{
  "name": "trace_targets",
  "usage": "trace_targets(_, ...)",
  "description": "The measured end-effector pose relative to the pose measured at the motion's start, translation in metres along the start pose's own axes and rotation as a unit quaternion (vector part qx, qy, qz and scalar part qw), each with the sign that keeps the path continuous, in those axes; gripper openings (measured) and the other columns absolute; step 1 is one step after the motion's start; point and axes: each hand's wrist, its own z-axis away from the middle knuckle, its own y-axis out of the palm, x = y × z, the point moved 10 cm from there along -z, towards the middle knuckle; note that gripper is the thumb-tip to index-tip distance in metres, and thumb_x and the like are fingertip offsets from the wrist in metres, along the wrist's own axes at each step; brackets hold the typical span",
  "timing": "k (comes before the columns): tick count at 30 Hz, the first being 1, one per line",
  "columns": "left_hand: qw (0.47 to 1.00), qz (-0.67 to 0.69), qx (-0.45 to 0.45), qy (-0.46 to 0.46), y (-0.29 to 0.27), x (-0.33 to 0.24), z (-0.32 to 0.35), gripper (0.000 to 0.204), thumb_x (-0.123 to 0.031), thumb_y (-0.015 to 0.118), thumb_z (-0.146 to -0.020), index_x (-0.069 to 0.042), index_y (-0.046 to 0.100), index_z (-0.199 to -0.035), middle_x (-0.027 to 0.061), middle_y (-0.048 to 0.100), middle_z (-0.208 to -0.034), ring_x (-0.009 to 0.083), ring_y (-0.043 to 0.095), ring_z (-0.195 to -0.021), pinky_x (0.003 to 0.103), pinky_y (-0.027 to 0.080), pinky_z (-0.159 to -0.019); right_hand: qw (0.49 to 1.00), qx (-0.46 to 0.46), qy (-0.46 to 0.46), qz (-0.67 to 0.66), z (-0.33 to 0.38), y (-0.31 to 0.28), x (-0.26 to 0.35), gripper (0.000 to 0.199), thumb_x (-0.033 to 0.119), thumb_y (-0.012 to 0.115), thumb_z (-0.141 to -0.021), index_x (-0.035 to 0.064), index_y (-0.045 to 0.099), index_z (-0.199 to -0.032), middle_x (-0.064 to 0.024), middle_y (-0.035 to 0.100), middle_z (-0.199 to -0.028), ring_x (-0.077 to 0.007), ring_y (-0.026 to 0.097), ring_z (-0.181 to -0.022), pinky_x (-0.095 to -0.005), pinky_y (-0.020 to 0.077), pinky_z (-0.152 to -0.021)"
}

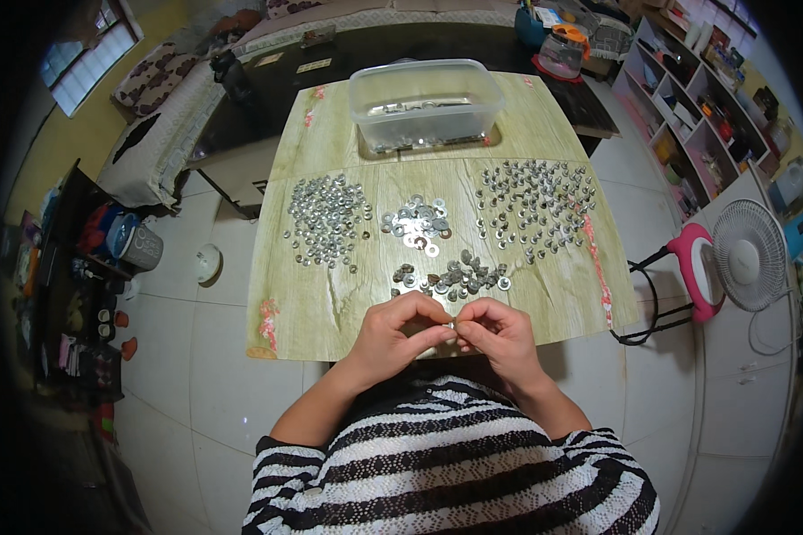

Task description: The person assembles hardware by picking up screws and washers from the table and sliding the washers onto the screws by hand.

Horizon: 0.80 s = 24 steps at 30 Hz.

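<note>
At the near edge of the table, my left hand [400, 332] and my right hand [500, 335] meet fingertip to fingertip. Both are closed in a pinch around a small metal fastener [452, 325], mostly covered by the fingers. Just beyond them lies a heap of put-together bolts with washers [466, 275]. Farther off in the middle is a pile of flat round washers [417, 219], mostly silvery. A broad spread of small silvery nuts [326, 214] lies to the left. On the right, many short bolts [533, 203] are scattered, a number of them standing on their heads.
A clear plastic tub [426, 120] with some metal pieces inside stands at the far side of the wood-patterned table [330, 325]. A dark table [330, 76] adjoins it behind. To the right are a pink chair [694, 267] and a white fan [748, 248].
</note>
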Motion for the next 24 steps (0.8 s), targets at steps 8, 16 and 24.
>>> trace_targets(8,0.995,-0.079,0.051,-0.028,0.005,0.012,0.006,0.011,-0.01,0.049,-0.086,0.0,0.049,-0.082,0.0023,0.052,-0.072,0.0072,0.05,-0.064,0.02,0.041,-0.058,0.994,-0.002,-0.073,0.081,0.001,0.006,0.005,0.007,0.001,0.058,-0.081,-0.002,0.056,-0.087,-0.0017,0.056,-0.075,-0.0039,0.052,-0.063,-0.0162,0.0428,-0.055)
trace_targets(16,0.996,-0.081,-0.001,-0.035,-0.001,0.007,-0.004,0.024,-0.018,0.042,-0.09,-0.001,0.05,-0.076,0.0009,0.048,-0.063,0.007,0.045,-0.057,0.022,0.037,-0.052,0.987,-0.036,-0.092,0.128,-0.004,-0.003,0.011,0.006,0.002,0.058,-0.08,-0.0015,0.057,-0.085,-0.0012,0.057,-0.073,-0.0034,0.051,-0.059,-0.0166,0.0409,-0.052)
trace_targets(24,0.993,0.003,0.034,-0.117,0.006,0.033,-0.011,0.029,-0.023,0.037,-0.093,0.0,0.052,-0.085,0.0018,0.051,-0.071,0.0077,0.047,-0.062,0.021,0.04,-0.058,0.985,-0.073,-0.112,0.111,-0.016,-0.014,0.019,0.006,0.003,0.058,-0.08,-0.0012,0.057,-0.085,-0.0006,0.057,-0.07,-0.0033,0.05,-0.059,-0.0163,0.0403,-0.051)
